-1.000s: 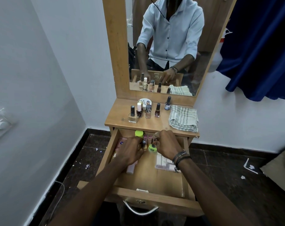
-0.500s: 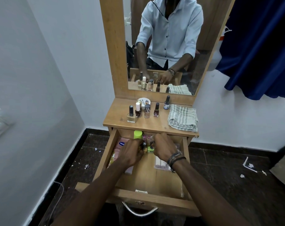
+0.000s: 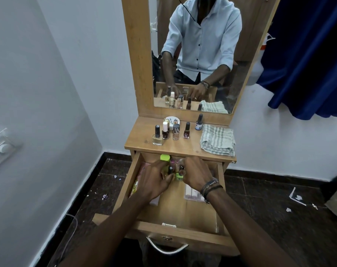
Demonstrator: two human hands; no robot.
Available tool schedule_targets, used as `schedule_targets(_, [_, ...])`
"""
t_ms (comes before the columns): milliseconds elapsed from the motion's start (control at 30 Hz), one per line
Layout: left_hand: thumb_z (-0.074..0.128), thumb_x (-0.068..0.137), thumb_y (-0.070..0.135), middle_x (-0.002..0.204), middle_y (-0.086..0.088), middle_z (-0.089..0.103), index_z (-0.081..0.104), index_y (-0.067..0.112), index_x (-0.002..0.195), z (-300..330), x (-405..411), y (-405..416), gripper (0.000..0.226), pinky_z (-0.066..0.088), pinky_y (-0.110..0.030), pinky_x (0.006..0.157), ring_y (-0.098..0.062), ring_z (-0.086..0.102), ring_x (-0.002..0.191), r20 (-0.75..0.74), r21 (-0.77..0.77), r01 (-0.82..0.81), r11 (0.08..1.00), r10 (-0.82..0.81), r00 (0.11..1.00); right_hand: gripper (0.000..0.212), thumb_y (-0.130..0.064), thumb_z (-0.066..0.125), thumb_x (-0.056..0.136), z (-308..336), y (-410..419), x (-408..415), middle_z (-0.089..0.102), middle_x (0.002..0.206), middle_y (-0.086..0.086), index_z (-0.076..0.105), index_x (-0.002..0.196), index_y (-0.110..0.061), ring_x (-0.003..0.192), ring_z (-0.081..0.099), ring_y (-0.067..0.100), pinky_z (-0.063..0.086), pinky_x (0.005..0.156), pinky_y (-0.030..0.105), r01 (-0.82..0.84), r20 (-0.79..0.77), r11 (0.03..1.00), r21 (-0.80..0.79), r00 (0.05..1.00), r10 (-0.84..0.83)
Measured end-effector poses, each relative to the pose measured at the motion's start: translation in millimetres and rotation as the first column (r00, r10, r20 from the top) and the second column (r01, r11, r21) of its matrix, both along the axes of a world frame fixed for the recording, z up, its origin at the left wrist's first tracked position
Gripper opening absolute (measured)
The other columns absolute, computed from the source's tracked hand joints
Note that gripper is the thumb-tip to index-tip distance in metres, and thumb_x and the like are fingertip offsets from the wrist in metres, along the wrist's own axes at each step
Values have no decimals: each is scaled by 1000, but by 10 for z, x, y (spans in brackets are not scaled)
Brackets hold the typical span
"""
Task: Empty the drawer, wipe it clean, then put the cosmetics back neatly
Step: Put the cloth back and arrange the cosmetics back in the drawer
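Inside the open wooden drawer point(image 3: 185, 208), at its far end, both hands work close together over a cluster of small cosmetics. The left hand point(image 3: 154, 182) curls its fingers round a small dark-capped bottle point(image 3: 171, 169), and the right hand point(image 3: 195, 175) pinches at another dark-capped bottle point(image 3: 181, 167) just beside it; how firmly either is held cannot be told. Between the hands sits a lime-green round pot point(image 3: 179, 177), and beyond the left hand stands a lime-green square-capped bottle point(image 3: 165, 158). Under the left wrist lie flat pink and yellow sachets point(image 3: 139, 179) against the drawer wall; under the right wrist lies a pale flat compact case point(image 3: 191, 194).

Beyond the hands, on the table point(image 3: 142, 140), five nail-polish bottles point(image 3: 176, 132) and a round white tin point(image 3: 171, 120) already stand, with a folded grey checked cloth point(image 3: 217, 140) to the right.

The emptying looks part done. To do it well, each small bottle should be lifted upright and clear of its neighbours, since the caps crowd together and one knock could topple the rest. Setting them among the bottles beyond the left hand would keep the cloth free for wiping.
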State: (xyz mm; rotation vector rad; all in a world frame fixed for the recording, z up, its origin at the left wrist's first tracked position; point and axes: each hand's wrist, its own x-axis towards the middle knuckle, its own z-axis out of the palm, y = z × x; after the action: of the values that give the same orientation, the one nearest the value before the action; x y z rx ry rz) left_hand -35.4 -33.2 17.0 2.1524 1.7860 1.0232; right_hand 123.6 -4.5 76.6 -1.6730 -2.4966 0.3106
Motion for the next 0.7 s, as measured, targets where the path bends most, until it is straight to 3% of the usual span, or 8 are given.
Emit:
schedule_targets(133, [70, 84, 27, 95, -4, 72, 71, 9, 103, 131, -47, -42, 26, 54, -27, 62, -9, 63, 72, 94, 237, -6, 971, -16, 995, 13, -9, 66, 81, 111, -48, 9, 70, 88, 8, 68, 87, -20, 86, 67, 32, 42, 59, 30, -24, -16, 998, 66, 1000, 26])
schedule_targets(233, [70, 84, 16, 73, -4, 67, 69, 5, 81, 323, -66, -2, 12, 46, -23, 54, -9, 55, 63, 96, 473, -58, 879, 14, 995, 14, -15, 62, 85, 211, -50, -1, 73, 93, 8, 71, 94, -19, 91, 67, 32, 53, 69, 34, -28, -77, 993, 119, 996, 37])
schedule_targets(300, [70, 84, 12, 61, -3, 57, 61, 5, 66, 478, -85, 84, 21, 38, -26, 46, -12, 47, 52, 152, 559, -153, 815, 80, 985, 14, -21, 63, 87, 297, -36, -17, 75, 92, 4, 74, 95, -21, 88, 69, 27, 57, 73, 35, -4, -153, 990, 143, 988, 26])
schedule_targets(500, [68, 87, 16, 68, -1, 63, 67, 6, 74, 945, -242, 510, 16, 41, -21, 56, -10, 53, 59, 396, 442, -390, 808, 215, 893, 10, -31, 71, 88, 508, 62, -32, 77, 89, -3, 77, 92, -24, 77, 70, 17, 58, 69, 31, 146, -428, 964, 221, 903, -39])
schedule_targets(567, [67, 89, 19, 78, -1, 68, 71, 7, 85, 1052, -361, 696, 14, 45, -18, 63, -9, 58, 67, 357, 399, -359, 844, 218, 908, 13, -32, 72, 87, 502, 64, -1, 77, 89, -4, 78, 93, -22, 76, 70, 16, 58, 69, 31, 179, -482, 961, 210, 874, -57])
schedule_targets(700, [70, 87, 17, 92, -5, 73, 74, 9, 92, 1116, -650, 1099, 10, 52, -27, 74, -14, 64, 75, 217, 212, -300, 930, 254, 943, 12, -29, 69, 89, 395, -48, 89, 77, 88, -6, 77, 92, -20, 77, 69, 12, 57, 70, 29, 189, -505, 966, 179, 860, -75])
